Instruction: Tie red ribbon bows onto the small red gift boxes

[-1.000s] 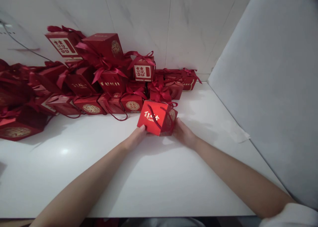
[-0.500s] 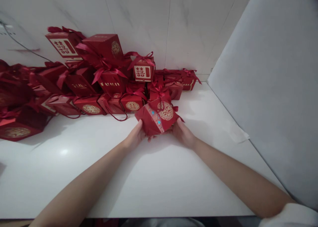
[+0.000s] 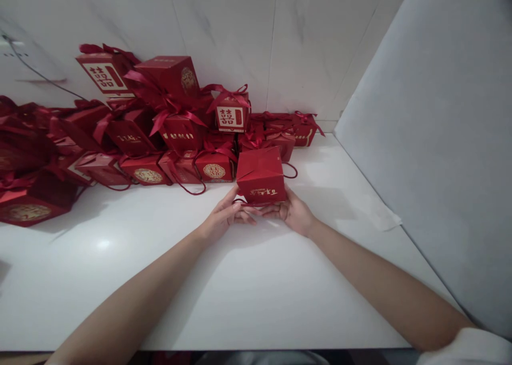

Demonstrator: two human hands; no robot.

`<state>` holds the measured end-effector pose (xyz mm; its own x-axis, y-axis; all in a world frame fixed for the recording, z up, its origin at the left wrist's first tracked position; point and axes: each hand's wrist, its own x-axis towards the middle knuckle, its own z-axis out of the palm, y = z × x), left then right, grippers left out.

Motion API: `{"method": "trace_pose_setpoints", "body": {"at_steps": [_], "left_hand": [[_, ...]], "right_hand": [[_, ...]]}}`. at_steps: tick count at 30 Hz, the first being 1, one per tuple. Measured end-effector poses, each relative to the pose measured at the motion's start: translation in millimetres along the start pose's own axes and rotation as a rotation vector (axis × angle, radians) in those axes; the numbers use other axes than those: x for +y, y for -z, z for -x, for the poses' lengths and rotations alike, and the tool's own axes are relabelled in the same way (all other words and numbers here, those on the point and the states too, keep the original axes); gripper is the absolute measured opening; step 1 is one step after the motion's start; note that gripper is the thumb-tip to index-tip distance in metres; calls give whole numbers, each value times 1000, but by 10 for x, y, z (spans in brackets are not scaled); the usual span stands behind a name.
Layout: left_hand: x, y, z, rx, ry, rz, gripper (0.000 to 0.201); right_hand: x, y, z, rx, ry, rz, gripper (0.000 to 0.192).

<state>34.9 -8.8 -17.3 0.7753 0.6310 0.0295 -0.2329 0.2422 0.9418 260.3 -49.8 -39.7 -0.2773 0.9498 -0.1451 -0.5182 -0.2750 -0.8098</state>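
Observation:
A red gift box (image 3: 261, 176) is between my two hands, its creased face up and gold characters on its near side. My left hand (image 3: 224, 216) is at its lower left corner, with the fingers reaching beneath the near edge. On the opposite side, my right hand (image 3: 295, 211) grips the lower right corner, its fingers curled under the box. A dark red cord handle (image 3: 290, 169) loops out at the right, and more cord shows along the near bottom edge. What the fingertips touch underneath is partly hidden.
Several red gift boxes with ribbons (image 3: 180, 133) are stacked along the tiled wall (image 3: 228, 29), from the left to just behind the held box. A grey-white panel (image 3: 432, 114) borders the white table (image 3: 248, 295) on the right. A cable (image 3: 44, 77) runs down at the far left.
The gift box has been turned in my hands: the face with the round gold emblem and patterned strip no longer shows, and a gold-lettered side faces me. Both hands stay nearly in place.

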Motion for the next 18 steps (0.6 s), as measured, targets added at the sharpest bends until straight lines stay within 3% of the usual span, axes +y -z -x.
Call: {"method": "trace_pose_setpoints", "body": {"at_steps": [11,18], "left_hand": [[-41,7,-14,-67,-58,-96,79],[-28,-2,-17,-85,-51,-107,79]], "right_hand": [[-68,-88,9,146,77,-116,40],[-51,-41,-4,173,56,-123,42]]}}
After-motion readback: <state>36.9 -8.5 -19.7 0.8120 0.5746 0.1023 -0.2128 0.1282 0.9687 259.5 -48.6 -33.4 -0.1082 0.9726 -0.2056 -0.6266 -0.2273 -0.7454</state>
